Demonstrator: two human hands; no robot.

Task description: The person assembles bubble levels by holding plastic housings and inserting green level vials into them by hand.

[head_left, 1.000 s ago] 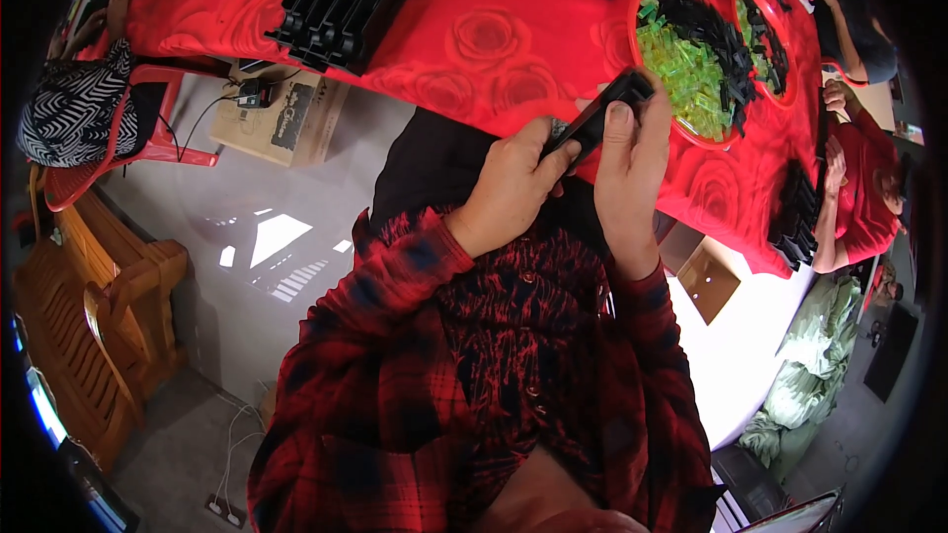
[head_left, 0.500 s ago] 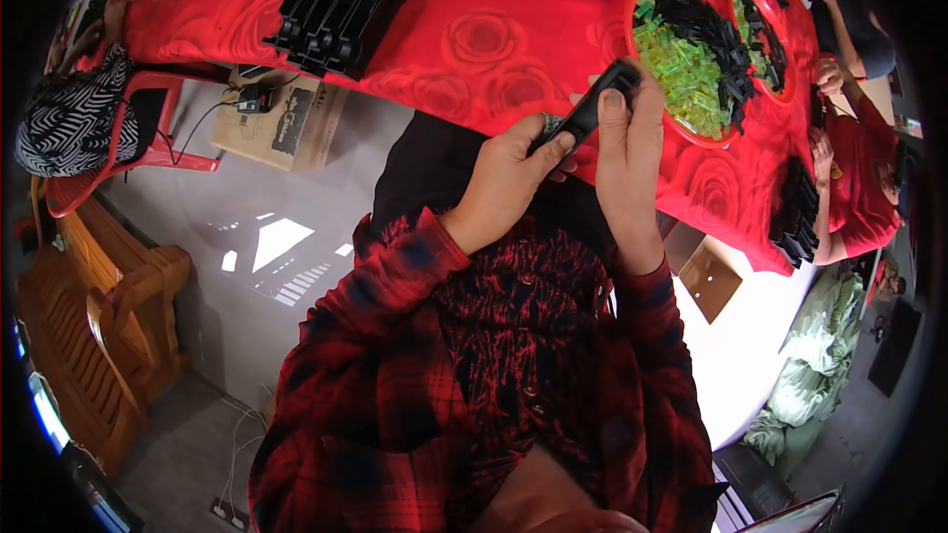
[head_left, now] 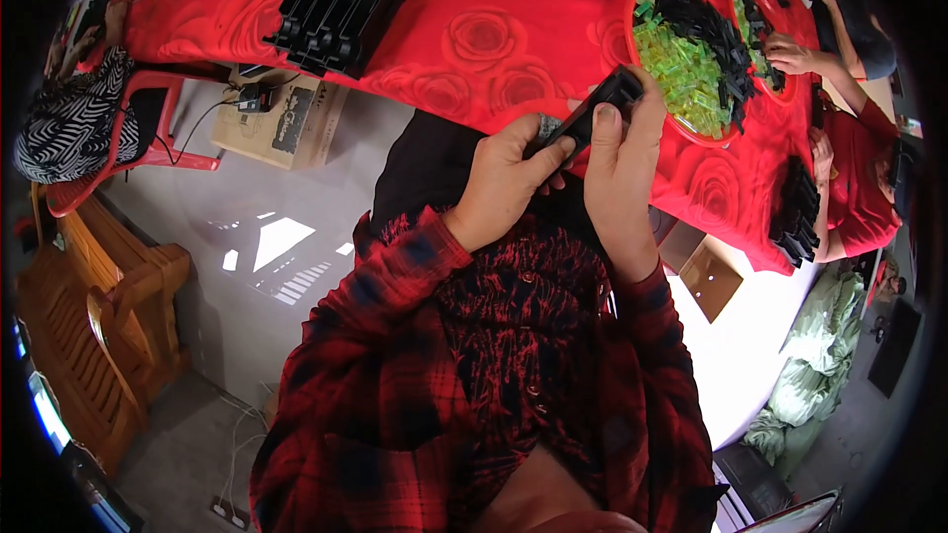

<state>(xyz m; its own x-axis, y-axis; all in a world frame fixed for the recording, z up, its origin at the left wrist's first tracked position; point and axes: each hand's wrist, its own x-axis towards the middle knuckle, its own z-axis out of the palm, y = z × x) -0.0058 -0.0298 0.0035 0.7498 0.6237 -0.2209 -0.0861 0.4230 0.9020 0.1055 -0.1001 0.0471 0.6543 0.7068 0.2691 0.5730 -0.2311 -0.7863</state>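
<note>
A long black plastic part is tilted between my two hands, just off the table's front edge. My left hand is closed around its lower end, thumb along the top. My right hand grips the upper end, with the thumb pressed on the face and the fingers behind. What the hidden fingers touch underneath cannot be seen. Just beyond my right hand stands a red-rimmed bowl holding yellow-green translucent pieces and small black pieces.
Black plastic parts lie stacked on the red rose-patterned tablecloth; another black stack is at the right edge. Another person's hand is at a second bowl. A red chair and cardboard box stand left.
My right hand and the black part's upper end have shifted slightly down and toward me. The other person's hand has reached into the second bowl.
</note>
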